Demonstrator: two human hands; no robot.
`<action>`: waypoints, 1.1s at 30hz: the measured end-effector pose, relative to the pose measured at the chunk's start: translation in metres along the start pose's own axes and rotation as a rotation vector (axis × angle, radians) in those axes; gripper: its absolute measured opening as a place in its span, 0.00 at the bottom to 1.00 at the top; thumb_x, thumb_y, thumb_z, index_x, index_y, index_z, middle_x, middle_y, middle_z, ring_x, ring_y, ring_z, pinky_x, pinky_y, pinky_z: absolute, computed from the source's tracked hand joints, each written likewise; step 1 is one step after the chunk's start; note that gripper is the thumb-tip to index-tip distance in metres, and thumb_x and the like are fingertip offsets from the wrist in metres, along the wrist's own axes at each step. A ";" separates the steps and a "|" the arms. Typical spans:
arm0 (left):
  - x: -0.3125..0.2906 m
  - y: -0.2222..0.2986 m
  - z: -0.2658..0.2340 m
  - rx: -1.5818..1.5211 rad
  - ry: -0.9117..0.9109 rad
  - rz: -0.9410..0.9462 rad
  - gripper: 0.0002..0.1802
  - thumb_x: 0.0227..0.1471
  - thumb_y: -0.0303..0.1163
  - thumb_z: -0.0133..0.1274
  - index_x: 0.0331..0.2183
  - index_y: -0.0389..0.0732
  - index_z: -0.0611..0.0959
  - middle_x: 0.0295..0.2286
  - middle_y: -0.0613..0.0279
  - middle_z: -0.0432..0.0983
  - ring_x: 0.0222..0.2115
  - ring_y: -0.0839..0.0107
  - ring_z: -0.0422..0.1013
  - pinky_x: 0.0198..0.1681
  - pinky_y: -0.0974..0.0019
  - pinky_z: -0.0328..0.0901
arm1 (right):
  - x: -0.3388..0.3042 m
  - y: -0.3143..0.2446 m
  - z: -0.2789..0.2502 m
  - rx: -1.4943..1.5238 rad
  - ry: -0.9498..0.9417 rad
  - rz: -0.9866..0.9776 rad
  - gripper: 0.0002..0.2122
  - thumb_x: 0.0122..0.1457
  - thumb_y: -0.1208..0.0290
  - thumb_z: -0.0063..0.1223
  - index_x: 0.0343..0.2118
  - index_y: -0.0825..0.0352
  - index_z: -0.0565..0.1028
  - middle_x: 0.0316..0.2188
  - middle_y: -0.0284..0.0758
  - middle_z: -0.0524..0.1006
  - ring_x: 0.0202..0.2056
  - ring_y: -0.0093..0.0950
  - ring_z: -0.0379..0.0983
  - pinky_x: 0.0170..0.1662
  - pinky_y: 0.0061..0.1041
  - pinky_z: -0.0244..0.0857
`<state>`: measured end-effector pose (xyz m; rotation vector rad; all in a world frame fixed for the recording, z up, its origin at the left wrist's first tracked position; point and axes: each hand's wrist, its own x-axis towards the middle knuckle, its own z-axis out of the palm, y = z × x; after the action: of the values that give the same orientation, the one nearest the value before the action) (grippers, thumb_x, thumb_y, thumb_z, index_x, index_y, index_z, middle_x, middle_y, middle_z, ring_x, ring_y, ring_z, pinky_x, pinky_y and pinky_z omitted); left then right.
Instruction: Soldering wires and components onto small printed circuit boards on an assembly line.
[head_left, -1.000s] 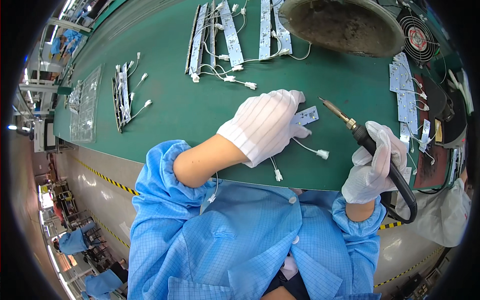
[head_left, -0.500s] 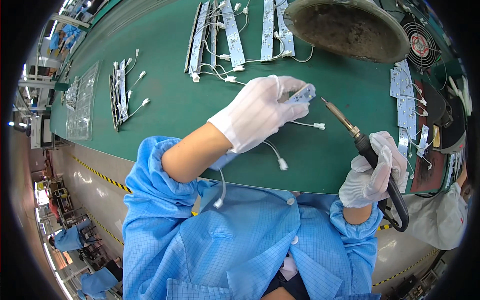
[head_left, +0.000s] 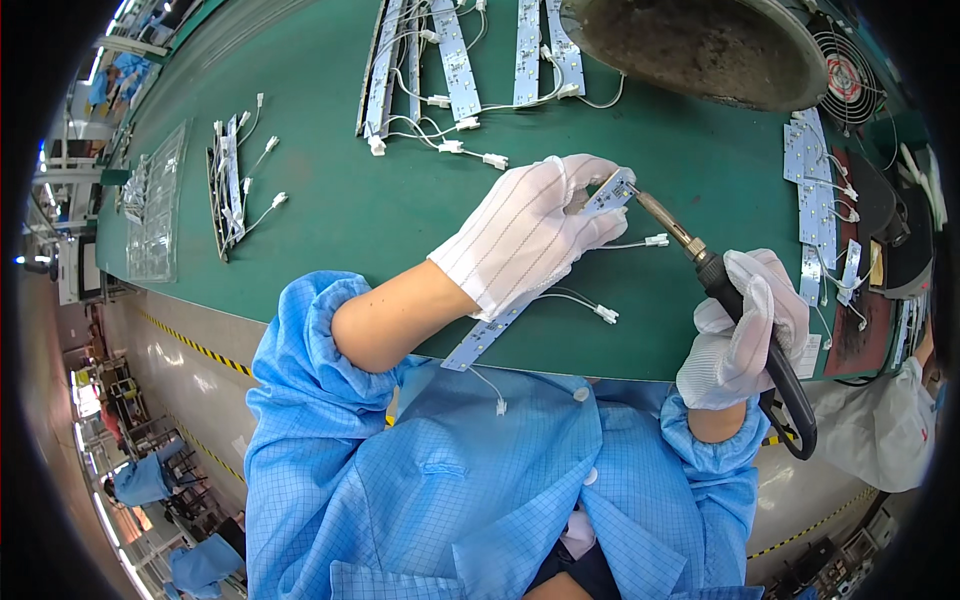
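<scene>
In a white glove, my left hand (head_left: 535, 225) grips a long, narrow LED circuit strip (head_left: 486, 338), which passes beneath the palm. Its far end pokes out between thumb and fingers. White wires with small plugs hang off the strip; one plug (head_left: 606, 314) lies to the right of the hand. My right hand (head_left: 748, 330), gloved too, is closed round the black handle of a soldering iron (head_left: 690, 240). The iron's tip meets or nearly meets the strip's far end; whether it touches I cannot tell.
More LED strips (head_left: 455, 65) with wires lie at the back of the green table (head_left: 330, 200), others (head_left: 815, 190) at the right. A fume hood (head_left: 700, 45) overhangs the back right, beside a fan (head_left: 845, 80). Clear trays (head_left: 155, 215) and a small strip bundle (head_left: 228, 185) sit left.
The soldering iron has come up and left to the strip's end. My left hand has turned slightly, and the strip's near end now shows below it.
</scene>
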<state>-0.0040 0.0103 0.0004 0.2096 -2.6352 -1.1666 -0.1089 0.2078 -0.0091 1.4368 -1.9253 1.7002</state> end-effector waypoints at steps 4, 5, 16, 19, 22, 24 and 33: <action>0.001 0.008 -0.004 -0.001 -0.080 -0.162 0.19 0.49 0.38 0.53 0.41 0.36 0.75 0.28 0.48 0.71 0.27 0.51 0.68 0.33 0.57 0.63 | -0.001 0.001 -0.001 0.080 -0.025 0.065 0.09 0.60 0.75 0.38 0.38 0.74 0.68 0.33 0.45 0.74 0.29 0.33 0.70 0.33 0.32 0.66; 0.001 0.008 -0.003 0.003 -0.054 -0.125 0.20 0.49 0.39 0.54 0.41 0.36 0.76 0.29 0.49 0.72 0.27 0.51 0.68 0.32 0.57 0.63 | -0.001 0.002 -0.002 -0.002 -0.041 0.010 0.08 0.59 0.77 0.39 0.39 0.73 0.68 0.34 0.45 0.73 0.29 0.33 0.70 0.32 0.31 0.67; -0.002 0.000 0.004 0.044 0.021 -0.054 0.19 0.48 0.39 0.54 0.40 0.37 0.76 0.30 0.50 0.72 0.28 0.52 0.69 0.31 0.57 0.64 | 0.005 0.005 -0.004 -0.213 -0.112 -0.264 0.13 0.57 0.82 0.45 0.46 0.68 0.63 0.36 0.44 0.70 0.28 0.33 0.71 0.29 0.28 0.69; 0.001 0.003 -0.002 -0.023 -0.031 -0.142 0.20 0.48 0.38 0.54 0.40 0.36 0.76 0.29 0.49 0.72 0.28 0.53 0.69 0.31 0.58 0.64 | 0.005 0.001 -0.005 -0.095 -0.167 -0.088 0.16 0.56 0.84 0.45 0.47 0.66 0.62 0.35 0.44 0.71 0.29 0.32 0.72 0.31 0.27 0.71; 0.003 0.005 -0.007 -0.033 -0.090 -0.179 0.26 0.48 0.42 0.55 0.45 0.35 0.75 0.29 0.51 0.76 0.27 0.66 0.71 0.33 0.67 0.65 | -0.002 0.005 0.000 -0.130 0.131 0.030 0.07 0.55 0.77 0.42 0.35 0.73 0.69 0.29 0.44 0.78 0.24 0.29 0.68 0.28 0.25 0.64; 0.002 0.003 -0.007 -0.120 -0.089 -0.203 0.27 0.47 0.42 0.56 0.45 0.34 0.75 0.27 0.55 0.76 0.26 0.72 0.69 0.32 0.69 0.65 | 0.001 -0.002 -0.007 -0.188 0.021 -0.022 0.10 0.56 0.80 0.45 0.41 0.68 0.66 0.32 0.42 0.75 0.28 0.30 0.71 0.32 0.26 0.68; 0.006 0.013 -0.012 -0.060 -0.142 -0.346 0.26 0.47 0.43 0.56 0.44 0.35 0.76 0.26 0.55 0.74 0.24 0.71 0.67 0.30 0.69 0.64 | -0.003 0.003 -0.011 -0.305 -0.110 -0.110 0.15 0.57 0.82 0.48 0.46 0.63 0.62 0.37 0.40 0.72 0.33 0.32 0.74 0.37 0.26 0.73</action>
<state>-0.0072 0.0093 0.0187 0.6129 -2.7555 -1.4117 -0.1148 0.2183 -0.0094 1.5103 -2.0135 1.2394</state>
